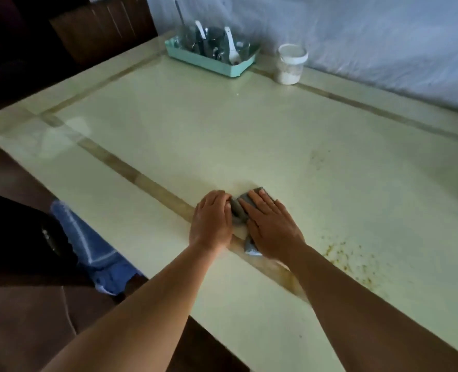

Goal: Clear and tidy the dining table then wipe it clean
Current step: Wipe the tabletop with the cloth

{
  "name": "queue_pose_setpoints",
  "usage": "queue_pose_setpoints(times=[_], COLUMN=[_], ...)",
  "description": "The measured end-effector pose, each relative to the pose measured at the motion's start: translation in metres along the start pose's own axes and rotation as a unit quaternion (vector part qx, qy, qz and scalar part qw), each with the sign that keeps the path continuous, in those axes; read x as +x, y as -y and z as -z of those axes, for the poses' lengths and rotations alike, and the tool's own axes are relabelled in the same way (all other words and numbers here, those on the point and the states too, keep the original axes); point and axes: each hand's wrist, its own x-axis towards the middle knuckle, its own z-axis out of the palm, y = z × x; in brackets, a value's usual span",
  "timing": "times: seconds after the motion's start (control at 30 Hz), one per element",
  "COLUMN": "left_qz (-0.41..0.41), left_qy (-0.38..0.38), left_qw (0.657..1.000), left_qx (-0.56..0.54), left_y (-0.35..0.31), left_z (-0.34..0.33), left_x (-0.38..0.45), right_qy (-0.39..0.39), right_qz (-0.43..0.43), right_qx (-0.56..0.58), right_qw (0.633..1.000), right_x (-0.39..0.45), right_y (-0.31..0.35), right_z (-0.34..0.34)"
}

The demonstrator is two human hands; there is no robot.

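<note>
**Two hands press a grey cloth flat as the wiping stage begins**

Both hands lie palm-down at lower centre of the frame, the left hand [211, 220] and the right hand [269, 227] side by side on a grey cloth [238, 208]. Fingers are stretched out nearly flat rather than curled; neither hand grips the cloth so much as pins it against the tabletop [195, 124]. The two-handed press looks meant to put weight behind each stroke. The cloth sits on the tan inlaid stripe [131, 171] that borders the pale surface.

A scatter of yellowish crumbs and stains [351, 260] lies just right of the right forearm, at lower right, with a fainter smudge [319, 157] higher up at right of centre; both appear not yet wiped. A mint-green tray [209, 61] of utensils and a white lidded jar [291, 64] stand at upper centre, pushed against the wall, probably parked there to free the middle for cleaning.

Most of the cloth is covered by the hands, so its full size and fold cannot be made out. The utensils in the tray blur together. A blue striped fabric [88, 248] at lower left, beyond the tabletop's edge, is partly cut off by a dark shape and hard to identify.
</note>
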Motion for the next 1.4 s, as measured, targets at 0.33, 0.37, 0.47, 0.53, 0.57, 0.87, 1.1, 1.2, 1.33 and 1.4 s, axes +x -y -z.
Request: queue_pose_setpoints(times=[0.33, 0.37, 0.47, 0.53, 0.57, 0.87, 1.1, 1.2, 1.33, 1.4], left_qz=[-0.072, -0.079, -0.107, -0.118, -0.124, -0.129, -0.136, -0.129, -0.132, -0.128], left_qy=[0.010, 0.008, 0.008, 0.007, 0.005, 0.010, -0.012, -0.009, -0.008, -0.001], left_qw=[0.997, 0.997, 0.994, 0.993, 0.992, 0.990, 0.990, 0.991, 0.990, 0.990], left_qx=[0.016, 0.015, 0.021, 0.029, 0.031, 0.048, 0.041, 0.046, 0.055, 0.053], left_y=[-0.074, -0.083, -0.111, -0.125, -0.133, -0.185, -0.185, -0.185, -0.187, -0.188], left_z=[-0.069, -0.075, -0.095, -0.106, -0.112, -0.161, -0.166, -0.167, -0.165, -0.163], left_x=[0.131, 0.144, 0.185, 0.207, 0.220, 0.282, 0.284, 0.284, 0.281, 0.280], right_qy=[-0.036, -0.036, -0.052, -0.054, -0.057, -0.095, -0.132, -0.144, -0.095, -0.077], right_qz=[-0.063, -0.064, -0.070, -0.076, -0.079, -0.145, -0.252, -0.257, -0.201, -0.166], right_qx=[0.024, 0.021, 0.022, 0.014, 0.009, 0.028, 0.036, 0.045, 0.050, 0.036], right_qw=[0.997, 0.997, 0.996, 0.996, 0.995, 0.985, 0.958, 0.955, 0.974, 0.983], right_x=[0.100, 0.109, 0.137, 0.152, 0.161, 0.205, 0.198, 0.188, 0.154, 0.135], right_y=[-0.135, -0.148, -0.190, -0.214, -0.228, -0.310, -0.356, -0.342, -0.300, -0.276], right_z=[0.052, 0.056, 0.070, 0.079, 0.084, 0.111, 0.118, 0.110, 0.097, 0.090])
